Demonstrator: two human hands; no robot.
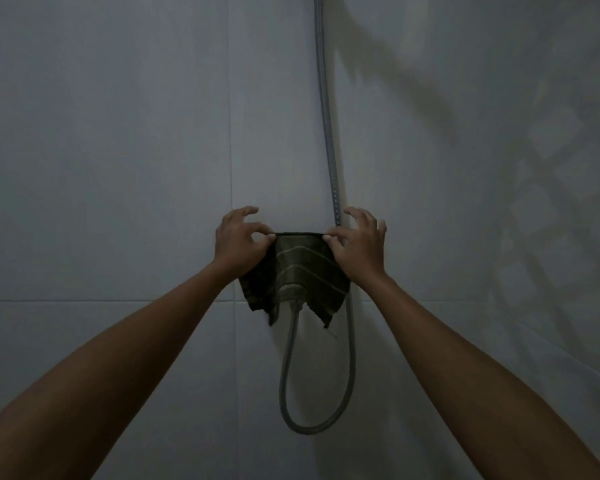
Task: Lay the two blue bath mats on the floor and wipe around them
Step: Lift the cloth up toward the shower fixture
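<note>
A small dark cloth with pale stripes hangs against the tiled wall, draped over the fitting where the shower hose comes out. My left hand pinches its upper left corner between thumb and forefinger. My right hand pinches the upper right corner the same way, the other fingers spread. The cloth's top edge is stretched straight between both hands. No blue bath mat is in view, and the floor is out of sight.
A grey shower hose runs down the wall from the top, loops below the cloth and comes back up to the covered fitting. Grey wall tiles fill the view. The room is dim, with shadows on the right wall.
</note>
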